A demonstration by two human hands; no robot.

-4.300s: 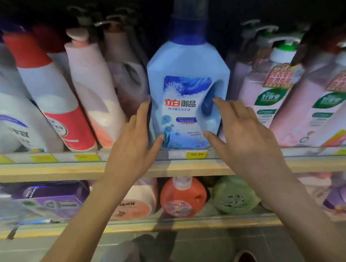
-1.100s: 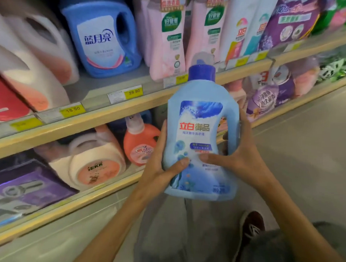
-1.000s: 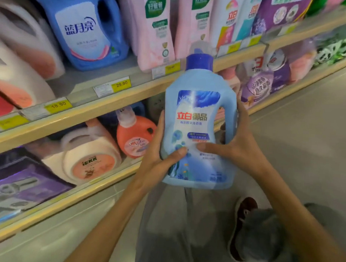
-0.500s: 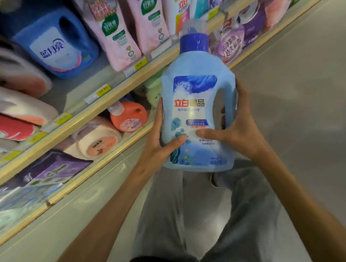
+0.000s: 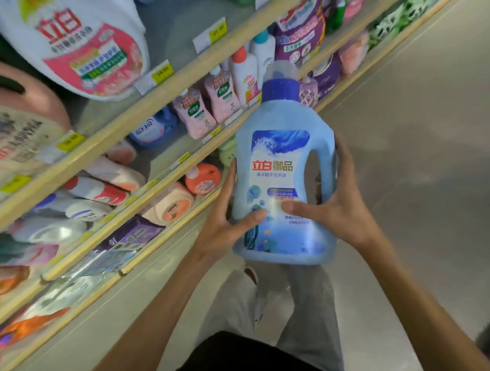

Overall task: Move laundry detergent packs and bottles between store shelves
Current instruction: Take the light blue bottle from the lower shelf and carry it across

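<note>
I hold a light blue detergent bottle (image 5: 283,159) with a dark blue cap upright in front of me, over the aisle floor and clear of the shelves. My left hand (image 5: 223,226) grips its lower left side, thumb across the label. My right hand (image 5: 337,213) grips the lower right side by the handle, thumb on the front. The store shelves (image 5: 163,99) run diagonally along the left, packed with detergent bottles and packs.
A big white and pink jug (image 5: 76,40) stands on the upper shelf at top left. Pink pump bottles (image 5: 207,106) and purple refill packs (image 5: 302,34) fill the shelves beyond. An orange bottle (image 5: 203,178) lies low. Grey aisle floor (image 5: 419,163) stretches right.
The blue bottle left its shelf slot and now hangs in both hands over the aisle. My view has swung right and risen, so the shelves slant more and an upper shelf shows.
</note>
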